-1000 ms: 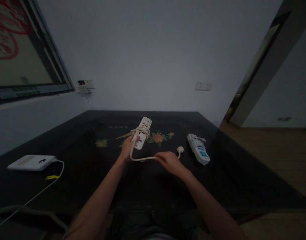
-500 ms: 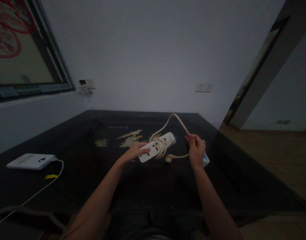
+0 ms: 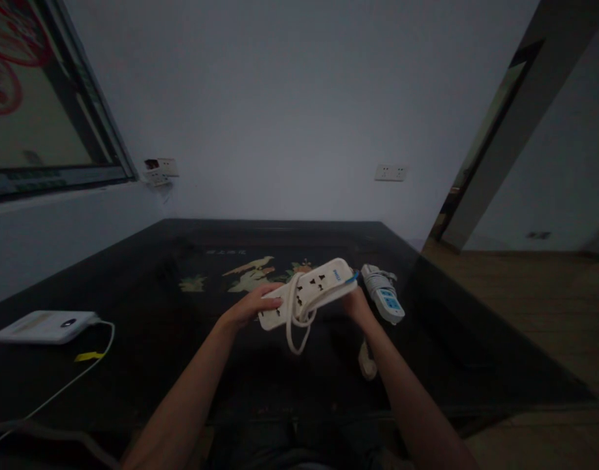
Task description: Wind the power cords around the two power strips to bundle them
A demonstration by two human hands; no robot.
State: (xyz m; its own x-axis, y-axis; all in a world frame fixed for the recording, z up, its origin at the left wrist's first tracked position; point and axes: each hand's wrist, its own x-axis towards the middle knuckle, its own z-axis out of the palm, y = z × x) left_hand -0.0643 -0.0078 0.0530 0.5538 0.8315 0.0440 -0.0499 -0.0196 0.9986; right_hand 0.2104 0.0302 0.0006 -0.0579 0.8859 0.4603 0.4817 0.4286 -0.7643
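Observation:
A white power strip [image 3: 323, 284] is tilted above the black table, its socket face towards me. My left hand [image 3: 255, 303] grips its lower left end, thumb on the face. The strip's white cord [image 3: 292, 320] loops round its middle and hangs below. My right hand [image 3: 355, 303] is behind the strip's right end, with its fingers hidden. Beside my right wrist the cord's plug [image 3: 367, 364] hangs down. To the right, a second power strip [image 3: 390, 303] with blue sockets lies on the table, its own cord wound round it.
The black table [image 3: 260, 385] has a bird-and-flower inlay [image 3: 253, 271]. At the left lies a white device [image 3: 45, 326] with a thin white cable [image 3: 79, 373] and a yellow tag [image 3: 89, 356]. Wall sockets [image 3: 391, 172] are on the wall behind; a window [image 3: 49, 98] is at the left.
My right hand has moved left from beside the second strip to behind the held strip, carrying the cord round it. The second strip is now uncovered, and the plug has shifted right and towards me.

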